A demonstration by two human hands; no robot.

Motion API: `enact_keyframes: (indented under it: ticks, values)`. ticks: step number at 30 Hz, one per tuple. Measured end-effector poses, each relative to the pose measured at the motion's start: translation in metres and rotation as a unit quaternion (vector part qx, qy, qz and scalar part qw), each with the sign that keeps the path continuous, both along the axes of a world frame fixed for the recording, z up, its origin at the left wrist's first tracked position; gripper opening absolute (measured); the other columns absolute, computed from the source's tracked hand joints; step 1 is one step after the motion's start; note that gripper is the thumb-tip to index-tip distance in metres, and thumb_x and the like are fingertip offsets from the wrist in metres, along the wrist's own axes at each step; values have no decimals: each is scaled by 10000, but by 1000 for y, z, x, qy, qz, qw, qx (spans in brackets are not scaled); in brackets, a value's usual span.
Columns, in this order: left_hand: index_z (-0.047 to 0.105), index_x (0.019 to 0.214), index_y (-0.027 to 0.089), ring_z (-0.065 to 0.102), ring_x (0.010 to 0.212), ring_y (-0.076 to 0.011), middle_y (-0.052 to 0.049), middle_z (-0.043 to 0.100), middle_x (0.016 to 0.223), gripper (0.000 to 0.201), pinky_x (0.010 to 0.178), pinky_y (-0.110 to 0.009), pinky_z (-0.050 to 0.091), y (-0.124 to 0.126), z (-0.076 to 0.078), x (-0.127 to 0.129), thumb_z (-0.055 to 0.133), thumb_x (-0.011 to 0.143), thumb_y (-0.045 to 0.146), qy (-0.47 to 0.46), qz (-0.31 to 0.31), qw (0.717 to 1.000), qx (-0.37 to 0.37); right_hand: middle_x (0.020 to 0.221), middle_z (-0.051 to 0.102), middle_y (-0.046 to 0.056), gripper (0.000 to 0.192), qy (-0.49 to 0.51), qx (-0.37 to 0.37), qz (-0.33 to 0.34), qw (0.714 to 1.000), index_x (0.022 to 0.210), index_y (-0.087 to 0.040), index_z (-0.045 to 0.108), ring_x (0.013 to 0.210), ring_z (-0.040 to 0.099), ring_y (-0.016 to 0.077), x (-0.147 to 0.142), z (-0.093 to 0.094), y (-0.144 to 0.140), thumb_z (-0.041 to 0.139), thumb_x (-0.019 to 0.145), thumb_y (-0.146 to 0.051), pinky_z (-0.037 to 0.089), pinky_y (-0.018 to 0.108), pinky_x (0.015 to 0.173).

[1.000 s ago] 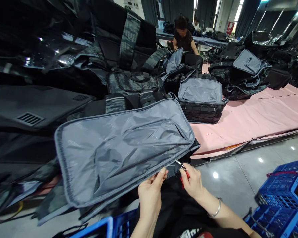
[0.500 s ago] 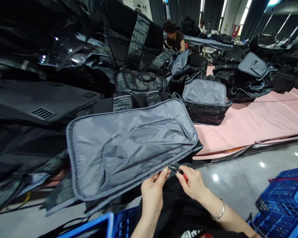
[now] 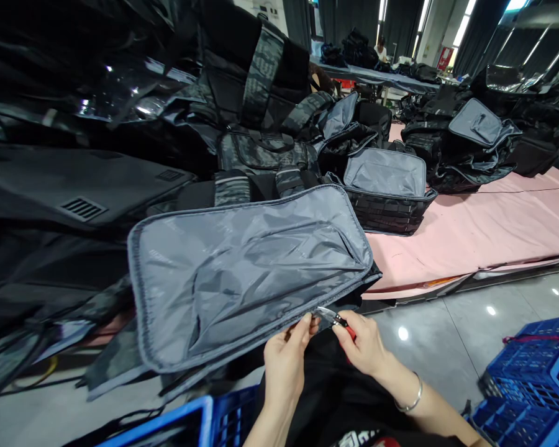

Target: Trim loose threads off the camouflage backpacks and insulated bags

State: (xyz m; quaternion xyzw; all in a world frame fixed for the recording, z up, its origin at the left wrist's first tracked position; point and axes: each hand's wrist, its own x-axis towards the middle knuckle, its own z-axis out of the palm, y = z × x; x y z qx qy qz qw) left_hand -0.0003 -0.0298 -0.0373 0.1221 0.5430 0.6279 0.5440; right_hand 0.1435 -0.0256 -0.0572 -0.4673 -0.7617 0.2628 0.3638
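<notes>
A big bag flap with grey lining (image 3: pixel 246 273) lies open in front of me, resting on a heap of dark camouflage bags. My left hand (image 3: pixel 286 360) pinches the flap's near edge between thumb and fingers. My right hand (image 3: pixel 366 344), with a silver bangle on the wrist, holds small red-handled snips (image 3: pixel 338 321). The blades' tip sits at the flap's edge, right beside my left fingertips.
Piles of black and camouflage bags (image 3: pixel 261 112) fill the left and the back. Another open bag with grey lining (image 3: pixel 384 186) stands on a pink-covered platform (image 3: pixel 484 230). Blue plastic crates (image 3: pixel 531 372) sit on the shiny floor at right and below. A person sits far back.
The snips have moved left along the flap's edge toward my left fingertips. The view has shifted slightly; the person at the back has dropped behind the bags.
</notes>
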Motion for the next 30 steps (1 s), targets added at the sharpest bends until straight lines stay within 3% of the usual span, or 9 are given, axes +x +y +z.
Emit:
enact_keyframes:
  ticks: [3,6,8,13,20,24,30]
  values:
    - [671,632,117,639,676,-180,-52,670,671,284,644,-289,522,0,-1,-3,803,512,337,8,-1,1000,8,748,634,32,226,55,-13,-11,998,982,-192,584,645,572,161,1,0,1,407,910,-312,448,270,621]
    - [681,663,121,627,645,-163,-39,672,667,300,650,-291,524,0,-5,-6,812,494,331,31,5,999,8,840,639,54,252,95,-3,1,996,1050,-189,581,755,589,174,-3,4,9,393,911,-283,467,281,693]
    - [687,669,127,620,628,-148,-30,681,661,309,654,-277,521,1,-10,-8,821,472,324,47,15,999,2,894,654,62,246,114,-1,5,993,1062,-189,596,810,601,184,-11,8,17,486,873,-302,477,286,734]
    - [690,642,123,606,584,-153,-37,685,637,315,638,-297,519,4,-16,-12,819,455,341,88,29,996,2,778,684,18,108,182,-17,-25,983,855,-217,685,705,617,157,-37,11,31,609,800,-271,486,250,677]
    - [703,666,117,624,622,-179,-42,681,613,359,675,-311,519,7,-18,-14,805,460,391,102,13,995,18,688,662,12,197,142,32,-57,988,832,-214,705,622,590,144,-51,10,30,535,770,-136,457,233,592]
    - [705,662,122,624,624,-171,-40,684,619,333,692,-302,516,6,-17,-14,797,481,386,101,4,995,23,727,663,28,178,123,45,-63,989,834,-195,679,657,598,154,-55,10,28,517,773,-151,463,245,629]
    - [701,624,124,608,591,-152,-54,690,616,284,636,-275,504,3,-15,-16,793,511,368,115,-1,993,14,681,621,-1,153,219,-88,-97,967,753,-181,598,634,572,141,-49,6,24,543,828,-302,463,242,624]
